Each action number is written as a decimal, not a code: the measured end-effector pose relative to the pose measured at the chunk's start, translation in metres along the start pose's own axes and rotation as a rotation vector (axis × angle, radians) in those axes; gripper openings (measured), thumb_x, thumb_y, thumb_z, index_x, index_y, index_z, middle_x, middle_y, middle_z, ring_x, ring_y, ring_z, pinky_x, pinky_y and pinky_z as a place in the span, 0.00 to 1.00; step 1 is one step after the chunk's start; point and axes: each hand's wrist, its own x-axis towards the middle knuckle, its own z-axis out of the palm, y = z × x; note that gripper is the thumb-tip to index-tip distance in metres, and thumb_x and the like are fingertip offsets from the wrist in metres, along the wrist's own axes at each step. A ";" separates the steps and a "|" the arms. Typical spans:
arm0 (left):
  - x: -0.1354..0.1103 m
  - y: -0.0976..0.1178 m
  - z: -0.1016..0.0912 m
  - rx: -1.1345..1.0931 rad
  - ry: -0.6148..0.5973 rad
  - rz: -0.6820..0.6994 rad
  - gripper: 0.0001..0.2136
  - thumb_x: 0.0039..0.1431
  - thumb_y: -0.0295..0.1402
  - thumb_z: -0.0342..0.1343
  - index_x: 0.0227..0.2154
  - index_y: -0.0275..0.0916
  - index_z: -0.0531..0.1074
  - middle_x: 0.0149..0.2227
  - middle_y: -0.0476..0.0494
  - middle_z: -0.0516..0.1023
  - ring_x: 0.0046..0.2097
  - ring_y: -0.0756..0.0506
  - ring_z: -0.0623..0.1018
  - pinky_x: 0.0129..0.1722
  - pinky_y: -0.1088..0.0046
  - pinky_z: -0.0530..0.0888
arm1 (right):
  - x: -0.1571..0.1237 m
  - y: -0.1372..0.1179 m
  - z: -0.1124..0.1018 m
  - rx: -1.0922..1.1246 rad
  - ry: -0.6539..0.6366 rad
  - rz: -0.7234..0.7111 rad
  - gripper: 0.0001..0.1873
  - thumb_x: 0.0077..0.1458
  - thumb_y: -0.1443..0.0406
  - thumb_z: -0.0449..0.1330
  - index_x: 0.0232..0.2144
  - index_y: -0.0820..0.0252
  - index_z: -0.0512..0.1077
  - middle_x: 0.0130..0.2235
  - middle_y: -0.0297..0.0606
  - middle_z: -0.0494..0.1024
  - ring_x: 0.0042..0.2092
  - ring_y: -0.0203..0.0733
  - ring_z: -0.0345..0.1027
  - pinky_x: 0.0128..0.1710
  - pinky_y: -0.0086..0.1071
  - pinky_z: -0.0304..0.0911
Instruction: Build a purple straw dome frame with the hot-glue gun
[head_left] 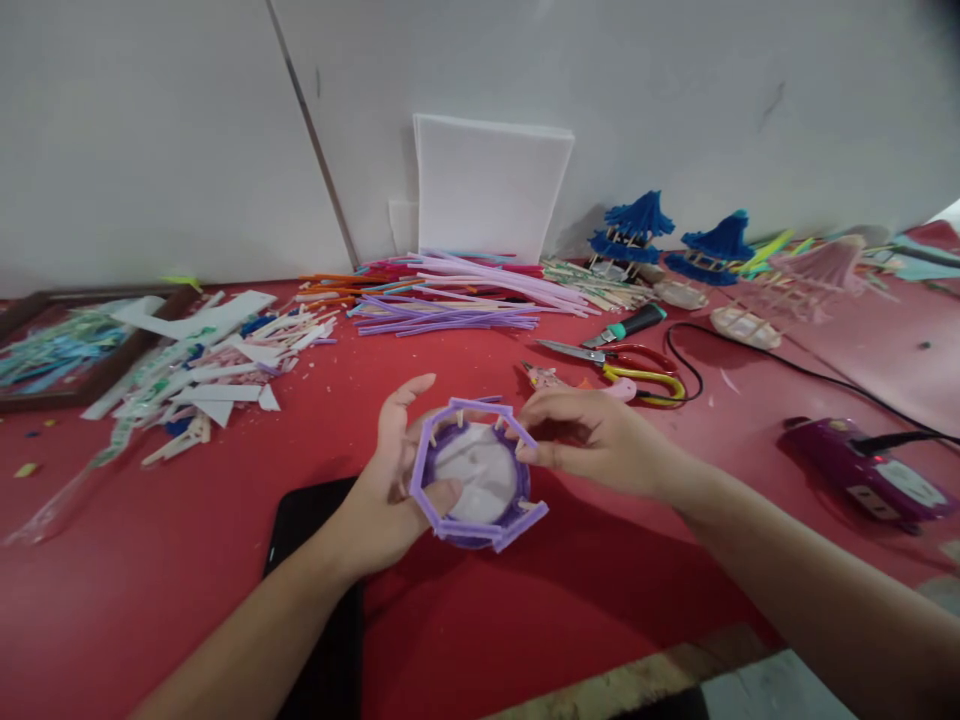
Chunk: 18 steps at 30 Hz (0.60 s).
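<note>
My left hand (386,500) is closed around the left side of a small purple pipe-cleaner frame (469,530), its thumb reaching inside the rim and its index finger raised. The frame is a many-sided ring on short pale posts above a round base with a whitish floor (480,470). A gap shows in the rim on the right, between two strip ends. There my right hand (607,440) pinches the upper right purple strip (523,430) between thumb and fingertips. The frame is held tilted toward me, over the red table (600,600).
Behind my right hand lie scissors (660,385), a pink glue gun (551,378) and a utility knife (630,325). Pipe cleaners (450,315) line the back. Blue-roofed models (709,245) stand back right, a purple power strip (862,470) right, a black phone-like slab (330,650) front left, scraps (217,385) left.
</note>
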 end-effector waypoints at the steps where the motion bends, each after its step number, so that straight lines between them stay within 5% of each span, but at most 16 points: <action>1: 0.001 0.000 -0.001 0.005 -0.032 -0.029 0.35 0.55 0.34 0.61 0.58 0.51 0.44 0.57 0.35 0.69 0.52 0.40 0.77 0.43 0.65 0.78 | -0.002 0.001 0.004 -0.050 0.007 -0.005 0.06 0.55 0.63 0.63 0.33 0.61 0.74 0.34 0.37 0.77 0.35 0.36 0.70 0.37 0.30 0.66; 6: 0.004 0.001 -0.003 0.213 -0.144 -0.113 0.33 0.57 0.33 0.57 0.58 0.48 0.40 0.58 0.30 0.68 0.54 0.40 0.76 0.49 0.60 0.75 | -0.013 0.009 0.013 -0.162 0.040 0.019 0.04 0.55 0.65 0.63 0.29 0.60 0.75 0.31 0.36 0.78 0.33 0.36 0.71 0.34 0.29 0.65; 11: -0.002 0.008 -0.019 0.611 -0.278 -0.071 0.41 0.54 0.25 0.55 0.64 0.45 0.35 0.64 0.27 0.60 0.65 0.37 0.60 0.61 0.45 0.59 | -0.022 0.015 0.015 -0.156 0.071 0.083 0.08 0.56 0.68 0.61 0.24 0.59 0.73 0.26 0.33 0.76 0.28 0.35 0.71 0.28 0.27 0.65; 13: -0.008 0.015 -0.025 0.709 -0.315 -0.040 0.45 0.52 0.22 0.55 0.65 0.49 0.32 0.66 0.31 0.56 0.66 0.36 0.57 0.60 0.44 0.59 | -0.024 0.016 0.017 -0.146 0.088 0.091 0.10 0.56 0.67 0.61 0.22 0.59 0.72 0.24 0.32 0.75 0.26 0.35 0.70 0.26 0.27 0.64; 16: -0.016 0.025 -0.021 0.816 -0.290 0.005 0.49 0.54 0.32 0.60 0.66 0.51 0.27 0.69 0.32 0.44 0.68 0.31 0.50 0.59 0.42 0.61 | -0.025 0.014 0.022 -0.189 0.113 0.090 0.10 0.54 0.68 0.62 0.22 0.59 0.72 0.24 0.33 0.76 0.26 0.35 0.70 0.25 0.27 0.64; 18: -0.020 0.029 -0.013 0.908 -0.225 0.022 0.56 0.46 0.42 0.66 0.66 0.49 0.28 0.70 0.32 0.31 0.68 0.26 0.45 0.59 0.39 0.58 | -0.025 0.011 0.027 -0.219 0.105 0.096 0.07 0.53 0.70 0.62 0.23 0.59 0.73 0.25 0.33 0.77 0.27 0.35 0.71 0.26 0.27 0.64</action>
